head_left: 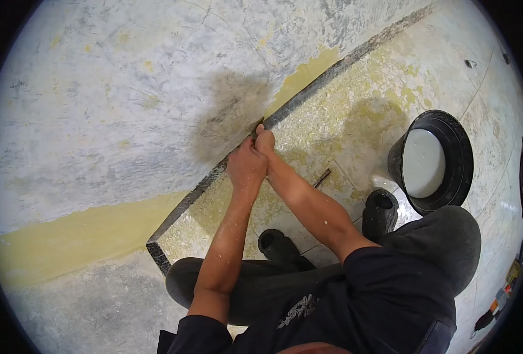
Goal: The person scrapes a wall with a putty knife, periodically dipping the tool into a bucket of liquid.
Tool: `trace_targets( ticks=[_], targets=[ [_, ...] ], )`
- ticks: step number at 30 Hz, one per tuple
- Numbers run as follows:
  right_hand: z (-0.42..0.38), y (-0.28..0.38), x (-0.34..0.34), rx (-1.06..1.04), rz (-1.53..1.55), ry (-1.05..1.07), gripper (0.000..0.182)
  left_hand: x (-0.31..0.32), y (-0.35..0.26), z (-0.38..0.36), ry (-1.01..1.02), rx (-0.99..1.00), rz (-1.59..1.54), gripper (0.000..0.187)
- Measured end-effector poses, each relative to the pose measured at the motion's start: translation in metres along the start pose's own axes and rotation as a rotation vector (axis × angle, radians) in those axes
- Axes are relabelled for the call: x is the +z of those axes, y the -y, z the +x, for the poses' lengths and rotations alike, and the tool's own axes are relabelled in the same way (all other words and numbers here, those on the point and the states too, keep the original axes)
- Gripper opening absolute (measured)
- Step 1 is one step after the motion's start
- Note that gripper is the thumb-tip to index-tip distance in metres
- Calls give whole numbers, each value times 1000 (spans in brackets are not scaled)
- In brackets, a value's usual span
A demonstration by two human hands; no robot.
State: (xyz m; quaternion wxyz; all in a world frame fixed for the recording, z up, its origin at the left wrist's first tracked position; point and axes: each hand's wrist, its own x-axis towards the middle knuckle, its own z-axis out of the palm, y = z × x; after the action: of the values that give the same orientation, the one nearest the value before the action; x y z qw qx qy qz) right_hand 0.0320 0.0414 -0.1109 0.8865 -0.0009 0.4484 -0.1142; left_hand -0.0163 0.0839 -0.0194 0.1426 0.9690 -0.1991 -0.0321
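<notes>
My left hand (247, 165) and my right hand (264, 140) are together at the foot of the wall, fingers closed round a small dark tool (260, 123). Most of the tool is hidden by my fingers, and its tip points up and right along the dark skirting strip (308, 89). Yellow paint (308, 71) shows on the wall just above the strip, beside patchy grey-white plaster (155, 100). Yellow and white flakes (356, 82) cover the floor along the strip.
A black bucket (463, 162) of whitish liquid (423, 163) stands on the right near my shoe (380, 213). A thin dark tool (322, 177) lies on the floor beside my right forearm. Assorted items (503, 295) lie at the far right edge.
</notes>
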Motion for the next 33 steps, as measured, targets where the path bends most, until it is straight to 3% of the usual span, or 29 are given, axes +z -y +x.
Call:
trace_targets(
  ticks=[2,4,8,10,11,13,16,20,23,25,28,31,33],
  targets=[
    [3,-1,4,88,269,92,50,-3,1,0,-25,24,48,30],
    [22,-20,-7,-138,-235,11,49,-4,15,1,-42,42,-47,30],
    [19,-15,-7,-21,-194,-72,48,2,15,8,44,-9,-35,31],
    [10,-18,0,37,249,99,50,-12,-1,-2,0,-27,86,28],
    [8,-22,0,37,246,105,50,-15,3,-3,-6,-28,85,28],
    [32,-41,-11,-191,-235,27,51,-15,15,-3,-53,5,-85,28],
    [64,-54,-24,-166,-173,4,52,2,26,6,5,-10,-35,28],
    [31,-38,-12,-25,66,81,53,-14,11,-5,-37,2,41,27],
    [6,-29,0,-40,-176,79,52,-17,19,-1,-73,-13,-45,27],
    [-19,-17,8,-155,-333,-76,53,-15,22,3,-48,4,-64,28],
    [-14,-19,6,-47,-214,-48,54,-13,26,6,-32,14,-50,28],
    [24,-37,-3,-175,-319,31,56,-13,23,-1,-83,-6,-51,27],
    [5,-17,5,-111,-336,-32,55,-4,28,12,-81,2,-106,27]
  ],
)
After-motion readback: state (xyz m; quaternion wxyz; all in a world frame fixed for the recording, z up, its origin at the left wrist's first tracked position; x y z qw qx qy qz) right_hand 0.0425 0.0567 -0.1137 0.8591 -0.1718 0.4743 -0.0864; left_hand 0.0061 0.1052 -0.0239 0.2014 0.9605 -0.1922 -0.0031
